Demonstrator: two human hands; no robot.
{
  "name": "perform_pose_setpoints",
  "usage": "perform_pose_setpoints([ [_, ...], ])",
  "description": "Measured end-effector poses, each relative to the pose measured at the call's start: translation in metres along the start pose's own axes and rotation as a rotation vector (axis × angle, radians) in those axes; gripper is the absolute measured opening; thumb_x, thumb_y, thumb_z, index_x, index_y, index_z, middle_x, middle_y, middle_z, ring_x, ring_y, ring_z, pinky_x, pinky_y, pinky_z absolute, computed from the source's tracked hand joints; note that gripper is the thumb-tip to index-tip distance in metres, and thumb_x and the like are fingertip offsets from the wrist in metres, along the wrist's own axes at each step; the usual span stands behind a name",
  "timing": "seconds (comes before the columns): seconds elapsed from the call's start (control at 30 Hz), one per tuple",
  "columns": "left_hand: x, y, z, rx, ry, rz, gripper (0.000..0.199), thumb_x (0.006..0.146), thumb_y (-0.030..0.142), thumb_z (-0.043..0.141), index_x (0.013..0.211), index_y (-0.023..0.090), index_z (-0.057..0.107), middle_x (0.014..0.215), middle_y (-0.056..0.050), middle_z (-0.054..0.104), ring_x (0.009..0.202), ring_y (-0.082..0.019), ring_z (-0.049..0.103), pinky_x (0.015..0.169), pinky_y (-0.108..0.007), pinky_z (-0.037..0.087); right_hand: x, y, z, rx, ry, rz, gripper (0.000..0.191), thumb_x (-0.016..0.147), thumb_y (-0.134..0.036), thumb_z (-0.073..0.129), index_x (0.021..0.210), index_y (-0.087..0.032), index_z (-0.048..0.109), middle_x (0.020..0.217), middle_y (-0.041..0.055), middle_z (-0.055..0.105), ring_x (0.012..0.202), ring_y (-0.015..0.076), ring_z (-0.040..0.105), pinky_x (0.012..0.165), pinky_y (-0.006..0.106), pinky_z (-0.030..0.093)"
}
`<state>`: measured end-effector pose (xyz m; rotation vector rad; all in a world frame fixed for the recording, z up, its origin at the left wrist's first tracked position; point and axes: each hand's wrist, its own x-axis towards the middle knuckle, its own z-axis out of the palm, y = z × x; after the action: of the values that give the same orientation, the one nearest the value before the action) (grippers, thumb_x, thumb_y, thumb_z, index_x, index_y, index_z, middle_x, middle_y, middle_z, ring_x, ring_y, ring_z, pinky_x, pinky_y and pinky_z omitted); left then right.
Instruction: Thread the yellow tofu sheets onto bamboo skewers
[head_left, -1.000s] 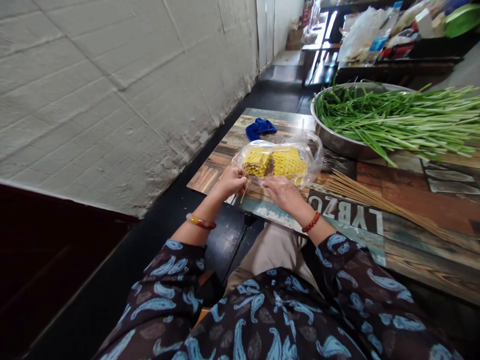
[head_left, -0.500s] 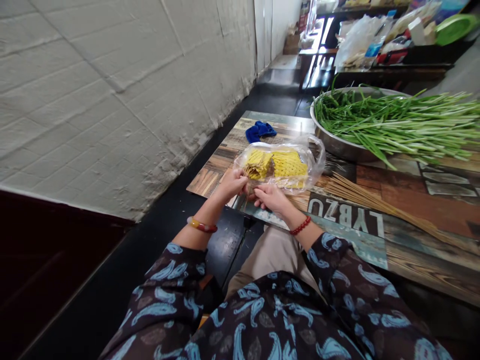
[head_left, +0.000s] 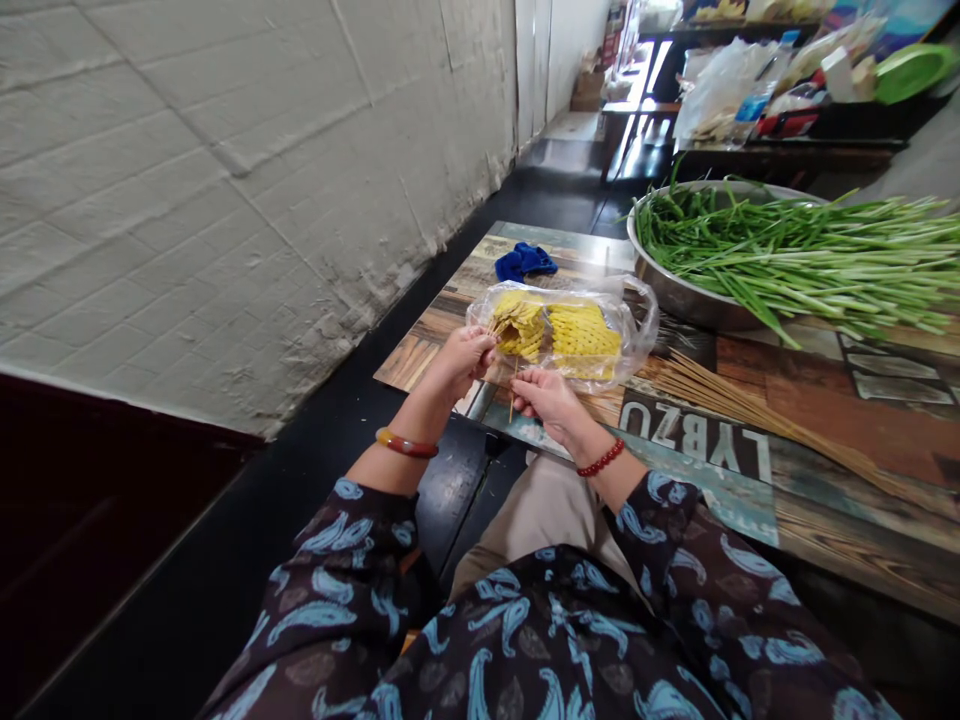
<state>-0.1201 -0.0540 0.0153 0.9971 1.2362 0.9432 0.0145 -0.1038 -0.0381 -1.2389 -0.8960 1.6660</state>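
Observation:
My left hand (head_left: 466, 358) is closed round the ends of several thin skewers, which run to folded yellow food pieces (head_left: 521, 325) at the left end of a clear plastic bag (head_left: 637, 310). A second stack of yellow pieces (head_left: 585, 338) lies in the bag's right half. Just right of my left hand, my right hand (head_left: 546, 400) pinches one thin stick (head_left: 512, 400), held roughly upright at the table's near edge. The hands are apart.
A patterned wooden table (head_left: 825, 530) bears a blue cloth (head_left: 525, 262), loose skewers (head_left: 765, 415) and a metal bowl (head_left: 675, 290) of long green stalks (head_left: 810, 250). A white wall (head_left: 225, 200) rises at left. Cluttered shelving (head_left: 795, 150) stands behind.
My left hand and the skewered yellow pieces have tilted slightly, showing a fold opening. The stick in my right hand now shows clearly upright. The view has shifted a little.

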Motion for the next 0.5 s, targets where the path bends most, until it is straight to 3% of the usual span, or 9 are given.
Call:
perform_pose_setpoints([
  [0.5, 0.002, -0.010, -0.003, 0.022, 0.006, 0.042, 0.008, 0.065, 0.014, 0.057, 0.066, 0.017, 0.050, 0.043, 0.006, 0.046, 0.035, -0.004, 0.032, 0.037, -0.015, 0.018, -0.049, 0.014, -0.032, -0.082, 0.017, -0.041, 0.022, 0.066, -0.030, 0.076, 0.072, -0.017, 0.059, 0.055, -0.0042, 0.061, 0.043, 0.0067, 0.055, 0.036, 0.013, 0.038],
])
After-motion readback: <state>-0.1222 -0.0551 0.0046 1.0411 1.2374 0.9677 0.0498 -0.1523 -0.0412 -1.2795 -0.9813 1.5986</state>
